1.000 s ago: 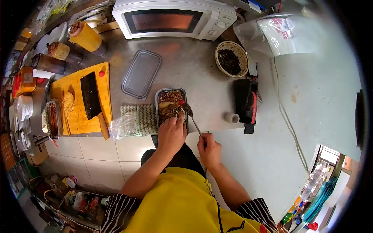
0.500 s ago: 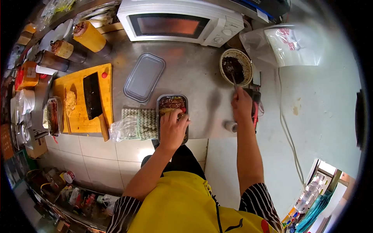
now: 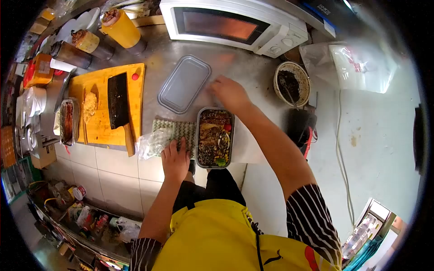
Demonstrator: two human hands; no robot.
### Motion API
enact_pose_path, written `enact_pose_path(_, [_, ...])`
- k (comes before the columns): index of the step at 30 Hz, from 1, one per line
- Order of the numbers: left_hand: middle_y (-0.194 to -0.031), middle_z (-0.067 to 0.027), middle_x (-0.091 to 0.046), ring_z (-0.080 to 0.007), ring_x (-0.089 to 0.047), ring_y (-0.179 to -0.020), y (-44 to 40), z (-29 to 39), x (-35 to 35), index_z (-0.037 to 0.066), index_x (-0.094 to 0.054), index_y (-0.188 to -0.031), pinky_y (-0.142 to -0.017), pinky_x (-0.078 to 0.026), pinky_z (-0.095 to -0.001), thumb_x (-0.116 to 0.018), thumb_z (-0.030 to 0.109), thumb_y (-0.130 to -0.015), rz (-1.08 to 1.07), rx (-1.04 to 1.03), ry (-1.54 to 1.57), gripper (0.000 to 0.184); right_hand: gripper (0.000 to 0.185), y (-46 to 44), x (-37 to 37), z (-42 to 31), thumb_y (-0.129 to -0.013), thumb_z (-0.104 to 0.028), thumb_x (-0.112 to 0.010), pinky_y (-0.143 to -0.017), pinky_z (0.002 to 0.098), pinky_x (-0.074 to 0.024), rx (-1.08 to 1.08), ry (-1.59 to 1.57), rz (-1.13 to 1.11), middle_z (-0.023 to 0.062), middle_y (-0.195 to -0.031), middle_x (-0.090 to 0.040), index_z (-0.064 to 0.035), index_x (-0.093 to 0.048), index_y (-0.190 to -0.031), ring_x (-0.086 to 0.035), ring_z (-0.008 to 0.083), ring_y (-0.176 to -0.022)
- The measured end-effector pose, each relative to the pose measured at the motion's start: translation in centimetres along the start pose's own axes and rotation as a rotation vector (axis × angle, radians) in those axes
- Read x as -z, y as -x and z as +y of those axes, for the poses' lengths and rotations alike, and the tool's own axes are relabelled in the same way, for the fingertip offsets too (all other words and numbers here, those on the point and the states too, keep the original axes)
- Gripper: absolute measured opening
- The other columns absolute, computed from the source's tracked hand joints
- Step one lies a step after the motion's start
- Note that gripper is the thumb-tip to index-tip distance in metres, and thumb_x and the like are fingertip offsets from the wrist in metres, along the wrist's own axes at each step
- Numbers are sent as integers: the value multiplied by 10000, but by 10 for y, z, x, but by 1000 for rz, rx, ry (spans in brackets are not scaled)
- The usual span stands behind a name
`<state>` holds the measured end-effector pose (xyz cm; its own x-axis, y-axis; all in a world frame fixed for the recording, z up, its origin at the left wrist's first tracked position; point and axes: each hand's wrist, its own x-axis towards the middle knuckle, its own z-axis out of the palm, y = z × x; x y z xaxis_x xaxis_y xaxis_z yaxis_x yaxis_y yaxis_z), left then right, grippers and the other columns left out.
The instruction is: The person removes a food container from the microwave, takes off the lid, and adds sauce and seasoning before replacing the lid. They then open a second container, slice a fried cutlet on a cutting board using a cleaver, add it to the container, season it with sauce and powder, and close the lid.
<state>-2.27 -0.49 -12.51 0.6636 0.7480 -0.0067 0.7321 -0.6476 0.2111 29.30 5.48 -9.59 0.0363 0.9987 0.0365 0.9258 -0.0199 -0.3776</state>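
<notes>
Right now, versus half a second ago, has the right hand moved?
Yes. Judged against the microwave, the right hand has moved left, from the bowl to beside the grey lid.

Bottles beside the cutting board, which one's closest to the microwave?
The yellow bottle, rightmost of three; the pale bottle and dark bottle are farther left.

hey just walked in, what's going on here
A person has a rectangular takeaway container filled with food in front of them, uncovered. Their right hand is reaching just beside the plastic lid, which lies separately on the counter. Their left hand is at the near edge of the patterned cloth beside the container. A utensil handle sticks out of the bowl of dark food, and the cleaver lies on the cutting board.
</notes>
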Motion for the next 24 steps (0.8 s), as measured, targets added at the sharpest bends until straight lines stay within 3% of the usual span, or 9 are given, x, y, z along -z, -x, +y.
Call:
enact_pose_path(3, [-1294, -201, -468, -390, -472, -1176, 5, 3, 4, 68, -565, -1363, -987, -401, -532, -675, 179, -868, -80, 32, 58, 520, 115, -39, -17, 0, -836, -122, -591, -829, 421, -532, 313, 188, -99, 98, -1003, -595, -68, -662, -908, -633, 297, -959])
enact_pose_path(8, [-1464, -179, -441, -396, -442, -1309, 25, 1, 21, 44, -574, -1318, -1079, -388, -507, -639, 198, -929, -83, 55, 339, 424, 168, -50, -16, 2, -810, -123, -604, -802, 405, -539, 605, 319, -196, 77, -963, -588, -76, -655, -963, -641, 265, -920])
enact_pose_path(11, [-1383, -190, -512, -389, -499, -1250, 32, -3, 29, 35, -588, -1219, -1041, -424, -493, -671, 167, -914, -57, 207, 567, 342, 143, -37, 9, -10, -811, -131, -599, -760, 382, -543, 582, 360, -15, 61, -914, -568, -86, -650, -937, -638, 250, -887])
enact_pose_path(12, [-1312, -191, -559, -381, -535, -1212, 33, -5, 28, 40, -583, -1120, -1016, -442, -470, -698, 136, -896, 25, 242, 649, 270, 160, -29, 19, -15, -805, -139, -616, -751, 381, -543, 563, 341, 46, 59, -920, -573, -86, -653, -951, -639, 244, -881])
enact_pose_path(14, [-1328, -189, -559, -378, -537, -1214, 31, -12, 30, 13, -594, -1137, -1003, -453, -447, -680, 151, -904, 21, 275, 726, 284, 198, -7, 42, -30, -794, -153, -648, -731, 378, -544, 523, 305, 171, 55, -933, -583, -85, -659, -980, -641, 232, -869])
enact_pose_path(17, [-1383, -195, -524, -347, -517, -1270, 15, -9, 41, 8, -561, -1261, -1041, -432, -421, -635, 137, -948, 71, 275, 823, 347, 235, 37, 78, -65, -779, -101, -749, -686, 350, -548, 416, 73, 360, 62, -925, -638, -60, -681, -1000, -663, 226, -776])
enact_pose_path(22, [-1502, -170, -439, -280, -469, -1347, -1, 18, 45, 32, -340, -1523, -1109, -376, -390, -582, 112, -984, 66, 304, 1244, 596, 159, 119, 75, -98, -908, -122, -702, -649, 286, -513, -346, -694, 256, 65, -843, -667, -29, -678, -1035, -611, 163, -666])
enact_pose_path(24, [-1485, -194, -445, -291, -479, -1331, -1, 35, 48, 4, -354, -1508, -1104, -377, -390, -585, 88, -965, 9, 363, 1376, 596, 163, 144, 51, -97, -936, -130, -687, -626, 267, -499, -603, -978, 177, 56, -805, -659, 9, -666, -1019, -591, 126, -659])
